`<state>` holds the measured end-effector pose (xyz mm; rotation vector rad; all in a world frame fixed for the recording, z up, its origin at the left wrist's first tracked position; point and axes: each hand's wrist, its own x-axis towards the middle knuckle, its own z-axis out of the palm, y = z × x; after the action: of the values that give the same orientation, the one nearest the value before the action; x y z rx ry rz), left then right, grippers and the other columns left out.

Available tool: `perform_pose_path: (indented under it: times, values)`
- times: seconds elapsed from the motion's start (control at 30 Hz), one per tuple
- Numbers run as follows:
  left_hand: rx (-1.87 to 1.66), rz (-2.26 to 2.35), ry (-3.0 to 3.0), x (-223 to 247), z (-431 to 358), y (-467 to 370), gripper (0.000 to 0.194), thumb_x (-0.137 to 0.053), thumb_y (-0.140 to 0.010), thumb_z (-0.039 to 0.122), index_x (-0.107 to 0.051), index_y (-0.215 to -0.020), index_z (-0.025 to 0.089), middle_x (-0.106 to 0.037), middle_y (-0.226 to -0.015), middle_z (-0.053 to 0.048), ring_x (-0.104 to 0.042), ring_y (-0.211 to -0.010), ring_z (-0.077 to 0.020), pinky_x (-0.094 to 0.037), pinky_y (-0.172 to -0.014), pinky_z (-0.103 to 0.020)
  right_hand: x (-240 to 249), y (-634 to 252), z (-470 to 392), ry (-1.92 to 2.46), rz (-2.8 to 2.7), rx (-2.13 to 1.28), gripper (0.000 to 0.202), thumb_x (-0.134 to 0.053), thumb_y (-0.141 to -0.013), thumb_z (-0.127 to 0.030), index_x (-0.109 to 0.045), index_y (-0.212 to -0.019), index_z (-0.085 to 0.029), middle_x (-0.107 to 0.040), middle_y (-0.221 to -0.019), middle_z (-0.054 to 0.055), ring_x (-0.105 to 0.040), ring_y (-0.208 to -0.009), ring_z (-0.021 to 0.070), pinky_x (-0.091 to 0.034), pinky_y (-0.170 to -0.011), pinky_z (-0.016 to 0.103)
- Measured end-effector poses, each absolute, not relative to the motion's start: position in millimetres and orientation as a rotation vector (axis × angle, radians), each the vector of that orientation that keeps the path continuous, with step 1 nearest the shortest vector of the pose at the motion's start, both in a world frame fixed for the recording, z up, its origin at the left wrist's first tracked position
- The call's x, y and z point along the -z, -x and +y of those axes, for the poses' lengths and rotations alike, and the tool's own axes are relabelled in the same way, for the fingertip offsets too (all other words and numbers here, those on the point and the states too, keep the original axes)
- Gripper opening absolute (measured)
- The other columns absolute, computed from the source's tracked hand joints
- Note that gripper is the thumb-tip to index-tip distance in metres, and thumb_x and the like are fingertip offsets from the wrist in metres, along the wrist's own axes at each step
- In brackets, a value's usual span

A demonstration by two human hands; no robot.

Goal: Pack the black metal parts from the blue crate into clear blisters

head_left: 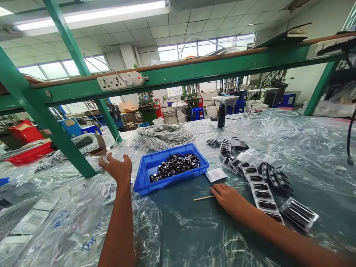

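My left hand (118,168) is raised left of the blue tray (140,178), its fingers spread and nothing visible in them. Small black parts (178,165) are heaped inside the tray. Low over the green table surface, my right hand (224,196) has its fingers closed on the end of a thin pale stick (203,198), which points left. Just beyond those fingers lies a small white packet (216,174), by the tray's right corner. Rows of clear packs with black parts (261,194) fan out to the right of my right hand.
Clear plastic sheeting (69,222) with blue handwriting covers the left side. A coil of grey cable (165,135) and a black bottle (221,115) stand behind the tray. A green frame (194,70) carrying a power strip (121,80) crosses above the table.
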<state>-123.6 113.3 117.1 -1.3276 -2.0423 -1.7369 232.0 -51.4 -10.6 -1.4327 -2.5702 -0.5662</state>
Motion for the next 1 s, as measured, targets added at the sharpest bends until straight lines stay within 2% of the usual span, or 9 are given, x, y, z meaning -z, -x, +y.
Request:
perform_pose_path:
  times: [0.1,0.2,0.27,0.37,0.47,0.53,0.63,0.77,1.0]
  values:
    - [1.669,-1.878,1.815,-116,102,79,0.036,-0.054,-0.08,0.025,-0.059,-0.113,0.01,-0.056,-0.12,-0.019,-0.059,-0.106,-0.0316,-0.047,-0.096,-0.049,6,-234,-49,1.512,-2.604,0.401,0.022,-0.053,-0.077,0.002,-0.064,-0.09,-0.012,-0.065,-0.092,0.013,-0.063,-0.082,0.0252,-0.051,-0.071,0.035]
    - [1.288,-1.425,2.562,-88,73,3,0.027,-0.041,-0.091,0.025,-0.06,-0.106,0.015,-0.063,-0.1,-0.012,-0.063,-0.092,-0.0254,-0.051,-0.087,-0.042,-15,-254,-53,1.496,-2.385,0.045,0.022,-0.047,-0.083,-0.004,-0.062,-0.092,-0.016,-0.063,-0.097,0.01,-0.059,-0.069,0.0169,-0.048,-0.063,0.029]
    - [1.077,-1.252,2.82,-58,49,-46,0.014,-0.055,-0.085,0.024,-0.064,-0.093,0.019,-0.066,-0.09,-0.008,-0.065,-0.084,-0.0224,-0.053,-0.081,-0.035,-34,-276,-61,1.446,-2.07,-0.223,0.016,-0.045,-0.089,-0.013,-0.06,-0.09,-0.019,-0.06,-0.088,0.006,-0.053,-0.061,0.0133,-0.043,-0.057,0.026]
    - [0.646,-1.176,2.989,-17,19,-91,0.032,-0.061,-0.084,0.025,-0.06,-0.115,0.015,-0.06,-0.127,-0.018,-0.058,-0.115,-0.0305,-0.049,-0.097,-0.043,-57,-301,-74,1.324,-1.489,-0.6,0.018,-0.054,-0.09,-0.037,-0.054,-0.079,-0.022,-0.046,-0.062,-0.003,-0.038,-0.047,0.0104,-0.03,-0.045,0.023]
    - [0.465,-1.274,2.987,-2,7,-99,0.034,-0.056,-0.09,0.028,-0.057,-0.121,0.015,-0.045,-0.145,-0.02,-0.044,-0.133,-0.034,-0.04,-0.107,-0.05,-68,-305,-82,1.169,-1.071,-0.922,0.034,-0.061,-0.082,-0.054,-0.051,-0.076,-0.022,-0.043,-0.059,-0.006,-0.02,-0.039,0.0055,-0.013,-0.039,0.022]
    - [0.417,-1.333,3.007,-4,4,-93,0.027,-0.055,-0.09,0.027,-0.059,-0.115,0.016,-0.049,-0.141,-0.019,-0.047,-0.129,-0.0328,-0.04,-0.106,-0.049,-71,-295,-81,1.066,-1.012,-1.117,0.041,-0.059,-0.08,-0.06,-0.053,-0.073,-0.02,-0.045,-0.058,-0.005,-0.02,-0.037,0.0045,-0.012,-0.038,0.022]
    - [0.406,-1.39,3.059,-11,0,-77,0.023,-0.057,-0.087,0.023,-0.061,-0.109,0.019,-0.058,-0.125,-0.015,-0.055,-0.115,-0.0283,-0.044,-0.099,-0.043,-71,-265,-69,0.928,-1.059,-1.31,0.051,-0.058,-0.079,-0.065,-0.05,-0.061,-0.019,-0.035,-0.05,-0.006,-0.024,-0.039,0.0052,-0.016,-0.04,0.021]
    - [0.587,-1.515,3.115,-10,-9,-59,0.037,-0.068,-0.075,0.025,-0.059,-0.109,0.018,-0.06,-0.113,-0.011,-0.055,-0.109,-0.0266,-0.044,-0.098,-0.039,-59,-211,-35,0.819,-1.047,-1.335,0.053,-0.062,-0.077,-0.064,-0.042,-0.057,-0.02,-0.021,-0.047,-0.011,-0.016,-0.04,0.0042,-0.013,-0.04,0.02]
    - [0.686,-1.759,3.047,0,-11,-54,0.045,-0.073,-0.073,0.046,-0.065,-0.107,0.017,-0.059,-0.112,-0.012,-0.053,-0.108,-0.0318,-0.042,-0.096,-0.046,-20,-171,13,0.821,-0.853,-1.305,0.048,-0.063,-0.074,-0.061,-0.035,-0.062,-0.023,-0.024,-0.042,-0.013,-0.015,-0.035,0.0041,-0.013,-0.034,0.017]
